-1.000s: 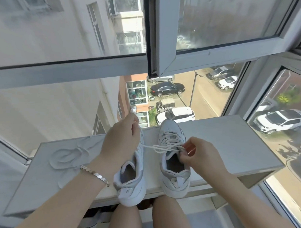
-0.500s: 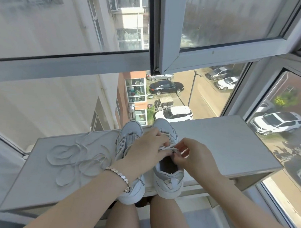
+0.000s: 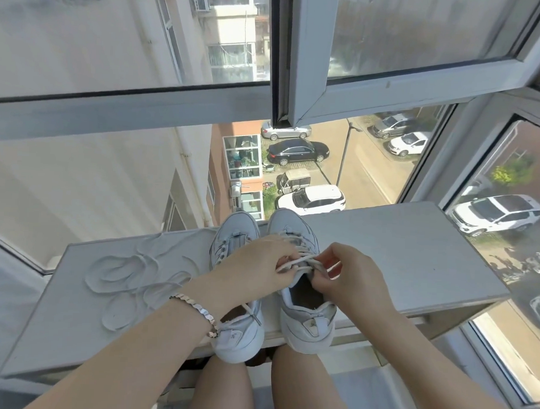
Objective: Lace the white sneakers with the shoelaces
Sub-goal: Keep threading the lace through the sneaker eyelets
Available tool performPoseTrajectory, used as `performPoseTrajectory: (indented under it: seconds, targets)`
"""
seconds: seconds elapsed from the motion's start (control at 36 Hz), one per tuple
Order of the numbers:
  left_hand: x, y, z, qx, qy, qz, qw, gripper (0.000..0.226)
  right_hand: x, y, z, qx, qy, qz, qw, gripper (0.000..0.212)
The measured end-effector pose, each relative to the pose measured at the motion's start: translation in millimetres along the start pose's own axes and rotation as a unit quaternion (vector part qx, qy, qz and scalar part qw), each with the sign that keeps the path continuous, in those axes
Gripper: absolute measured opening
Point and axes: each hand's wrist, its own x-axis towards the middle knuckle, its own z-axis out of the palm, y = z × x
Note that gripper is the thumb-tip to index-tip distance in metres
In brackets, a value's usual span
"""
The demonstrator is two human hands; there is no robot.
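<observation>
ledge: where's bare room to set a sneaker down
Widest bare patch: the ledge right of the right sneaker, out to its right edge. Crowded: the loose shoelace sprawls left of the left sneaker; the left hand and right hand pinch the threaded lace mid-ledge.

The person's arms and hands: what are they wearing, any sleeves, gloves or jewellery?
Both forearms are bare in this view, with no sleeves or gloves. The left hand has a bracelet of small flat metallic links, silvery to rose-toned, at its wrist. The right hand shows no ring, watch or band.
</observation>
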Motion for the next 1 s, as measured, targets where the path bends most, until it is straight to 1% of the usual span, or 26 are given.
performPoseTrajectory:
  seconds: [0.03,0.06,0.08,0.14,0.17,0.22,0.33,0.36,0.39,0.42,0.5,0.56,0.61,0.67,0.75,0.78,0.81,0.83,0.86,0.89,0.92,0.97,1.0]
  targets:
    - [2,1,0,0.009,-0.009,-0.007,1.000,0.032,0,0,0,-0.001,0.000,0.000,1.000,0.010]
    - [3,1,1,0.018,-0.013,-0.015,1.000,0.033,0,0,0,-0.002,0.000,0.000,1.000,0.010]
    - [3,2,1,0.021,-0.016,-0.020,0.999,0.028,0,0,1,-0.002,0.001,0.000,1.000,0.010]
    - [4,1,1,0.003,-0.020,-0.028,0.999,0.010,0,1,1,0.000,0.003,-0.001,1.000,0.010]
    - [4,2,2,-0.009,-0.025,-0.031,0.999,0.010,0,1,1,0.001,0.002,-0.001,1.000,0.010]
    - [4,2,4,-0.012,-0.045,-0.035,0.998,0.018,0,0,1,0.003,-0.002,-0.002,1.000,0.010]
    - [5,7,7,0.096,-0.068,-0.028,0.993,0.027,-1,-2,3,0.002,-0.008,-0.005,1.000,0.009]
    - [5,8,6,0.103,-0.069,-0.027,0.992,0.030,-2,-2,3,-0.002,-0.009,-0.005,1.000,0.009]
    - [6,8,6,0.091,-0.069,-0.029,0.993,0.035,-3,-2,3,-0.006,-0.008,-0.008,1.000,0.009]
    - [6,9,6,0.056,-0.063,-0.034,0.996,0.038,-3,-2,3,-0.011,-0.009,-0.011,1.000,0.009]
    - [7,8,4,-0.091,-0.009,-0.056,0.994,0.042,-3,-1,6,-0.002,-0.004,-0.024,1.000,0.011]
    - [7,8,2,-0.144,0.011,-0.071,0.987,0.042,-5,0,10,0.040,-0.007,-0.052,0.998,0.023]
    - [5,7,0,-0.162,0.003,-0.081,0.983,0.041,-7,-1,12,0.040,-0.016,-0.103,0.994,0.034]
    - [3,5,-3,-0.174,-0.011,-0.092,0.980,0.039,-6,-2,13,0.028,-0.024,-0.125,0.991,0.030]
    - [0,5,-6,-0.192,-0.017,-0.091,0.977,0.026,-3,-7,13,0.050,-0.045,-0.100,0.993,0.013]
    - [0,4,-7,-0.196,-0.012,-0.086,0.977,0.025,-2,-10,12,0.062,-0.051,-0.096,0.992,0.003]
    - [0,3,-7,-0.196,-0.004,-0.079,0.977,0.027,-1,-12,13,0.078,-0.054,-0.094,0.991,0.009]
    - [0,1,-7,-0.196,0.003,-0.074,0.978,0.029,-1,-13,13,0.104,-0.054,-0.089,0.989,0.020]
    - [0,0,-6,-0.194,0.005,-0.070,0.978,0.032,0,-14,11,0.140,-0.048,-0.071,0.986,0.026]
    - [-1,-2,-6,-0.191,0.001,-0.066,0.979,0.033,2,-13,9,0.185,-0.038,-0.047,0.981,0.026]
    - [-2,-3,-5,-0.188,-0.005,-0.063,0.980,0.034,3,-14,4,0.239,-0.033,-0.012,0.970,0.024]
    - [-4,-5,-3,-0.204,-0.010,-0.059,0.977,0.034,7,-14,-6,0.350,-0.038,0.051,0.935,0.030]
    - [-5,-8,-3,-0.211,-0.009,-0.056,0.976,0.033,8,-15,-12,0.391,-0.048,0.061,0.917,0.030]
